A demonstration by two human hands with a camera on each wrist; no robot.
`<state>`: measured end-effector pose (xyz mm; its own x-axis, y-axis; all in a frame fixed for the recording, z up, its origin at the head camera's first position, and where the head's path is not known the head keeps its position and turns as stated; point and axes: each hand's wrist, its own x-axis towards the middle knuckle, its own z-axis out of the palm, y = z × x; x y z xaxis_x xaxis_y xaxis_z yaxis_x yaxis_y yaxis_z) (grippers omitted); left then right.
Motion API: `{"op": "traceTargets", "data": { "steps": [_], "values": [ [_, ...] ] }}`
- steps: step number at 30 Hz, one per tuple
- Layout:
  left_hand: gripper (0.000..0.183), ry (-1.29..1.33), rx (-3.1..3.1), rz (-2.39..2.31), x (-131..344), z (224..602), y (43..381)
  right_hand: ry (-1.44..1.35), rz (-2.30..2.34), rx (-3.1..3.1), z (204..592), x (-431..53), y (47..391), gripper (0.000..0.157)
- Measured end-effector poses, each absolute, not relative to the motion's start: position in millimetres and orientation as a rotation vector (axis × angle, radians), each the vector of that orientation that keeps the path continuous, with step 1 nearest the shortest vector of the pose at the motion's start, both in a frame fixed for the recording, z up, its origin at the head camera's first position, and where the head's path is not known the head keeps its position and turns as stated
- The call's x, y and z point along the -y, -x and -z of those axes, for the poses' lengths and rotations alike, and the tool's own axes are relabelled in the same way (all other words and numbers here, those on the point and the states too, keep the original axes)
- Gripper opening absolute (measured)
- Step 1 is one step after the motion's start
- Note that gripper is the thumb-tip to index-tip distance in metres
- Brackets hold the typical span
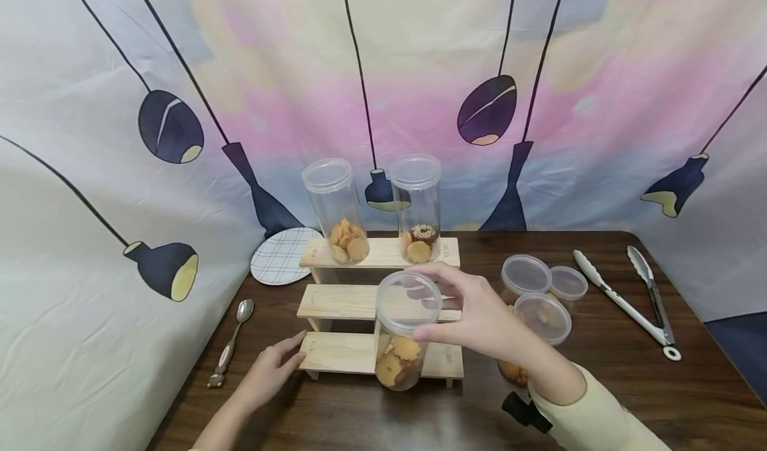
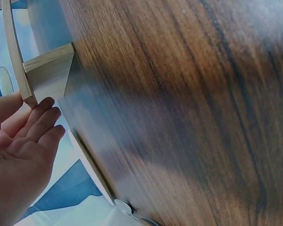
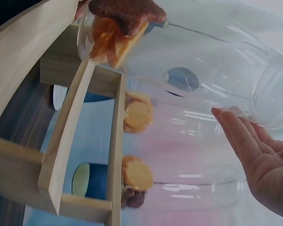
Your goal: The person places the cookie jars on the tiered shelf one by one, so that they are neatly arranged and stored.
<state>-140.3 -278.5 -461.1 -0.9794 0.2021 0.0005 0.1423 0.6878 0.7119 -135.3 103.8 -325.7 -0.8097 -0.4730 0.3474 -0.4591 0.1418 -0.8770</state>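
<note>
My right hand (image 1: 479, 304) holds a tall clear plastic jar (image 1: 400, 331) near its lid, thumb at the near side and fingers behind. Cookies (image 1: 400, 358) fill the lower part, with a brown star-like piece (image 3: 129, 14) showing in the right wrist view. The jar's base is at the front of the lowest step of a three-step wooden stand (image 1: 341, 352); contact there cannot be told. At the stand's left end, my left hand (image 1: 272, 371) pinches the lowest board (image 2: 19, 56) between thumb and fingers.
Two similar jars, one with cookies (image 1: 332, 218) and one with a doughnut (image 1: 417, 218), stand on the top step. Several lidded tubs (image 1: 526, 274) are grouped right of the stand, with tongs (image 1: 629, 311) beyond. A spoon (image 1: 230, 344) and a checked plate (image 1: 281, 258) lie left.
</note>
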Motion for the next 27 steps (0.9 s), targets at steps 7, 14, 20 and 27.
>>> {"op": "traceTargets", "data": {
  "steps": [7,14,20,27],
  "values": [
    [0.045,-0.282,-2.82,-1.159,278.5,460.8,139.7,0.959,1.836,-2.354,322.4,-87.2,139.3,0.067],
    [0.045,-0.267,-2.809,-1.176,277.9,459.5,140.4,0.968,1.936,-2.32,322.4,-73.6,147.1,0.066],
    [0.044,-0.267,-2.823,-1.169,278.0,459.7,139.6,0.933,2.014,-2.306,325.9,-62.2,148.3,0.069],
    [0.044,-0.277,-2.824,-1.166,278.5,460.4,141.0,0.864,2.017,-2.357,304.6,-50.0,139.7,0.068]
  ]
}}
